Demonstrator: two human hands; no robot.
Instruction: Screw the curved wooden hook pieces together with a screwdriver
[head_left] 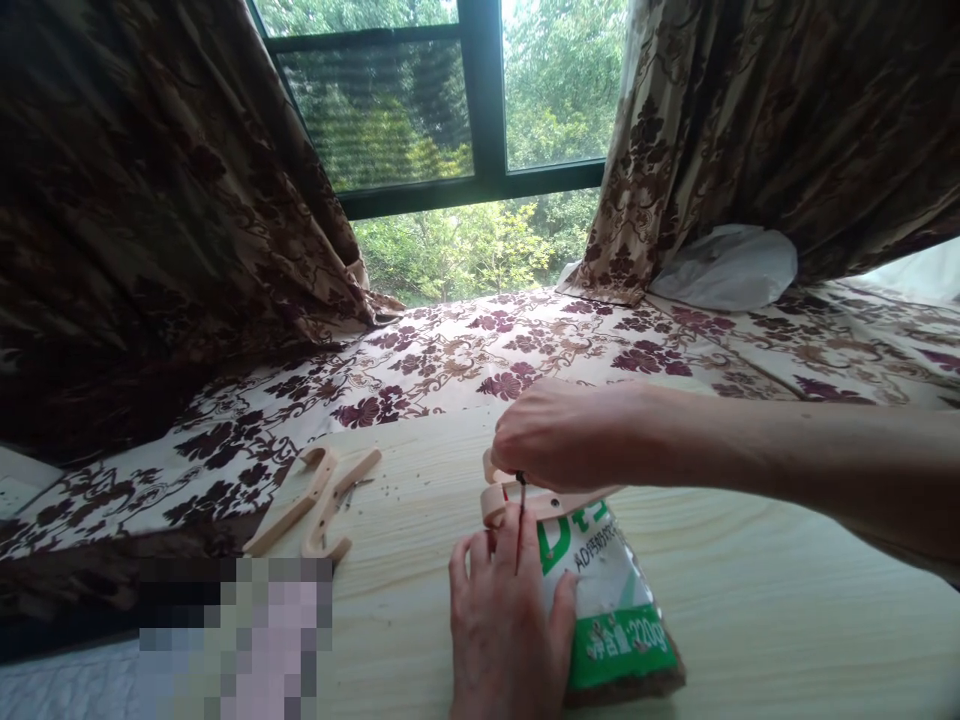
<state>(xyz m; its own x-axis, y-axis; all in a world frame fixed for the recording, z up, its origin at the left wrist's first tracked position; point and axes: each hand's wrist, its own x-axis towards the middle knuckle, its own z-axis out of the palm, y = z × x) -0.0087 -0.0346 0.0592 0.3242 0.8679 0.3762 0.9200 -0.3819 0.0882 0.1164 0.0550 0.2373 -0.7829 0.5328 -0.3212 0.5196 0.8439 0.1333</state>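
Observation:
My right hand point(544, 435) is closed in a fist above a pale curved wooden piece point(577, 503). A thin-shafted metal tool point(522, 498) sticks down from under the fist; its handle is hidden. The wooden piece has a dark hole and lies across the top of a green and white packet point(630, 640). My left hand point(510, 610) rests palm down on the packet's left side, thumb apart. Its stretched fingertips touch the near edge of the wood, with the shaft running down between two fingers. Part of another curved wooden end shows behind, under my right hand.
Two hook-shaped wooden pieces point(322, 505) lie left on the pale wooden board point(772, 600), beside a small thin metal item point(356, 487). Crumbs are scattered nearby. Patterned cloth point(420, 365), curtains and a window lie beyond. A white bag point(731, 268) sits back right. The lower left is pixelated.

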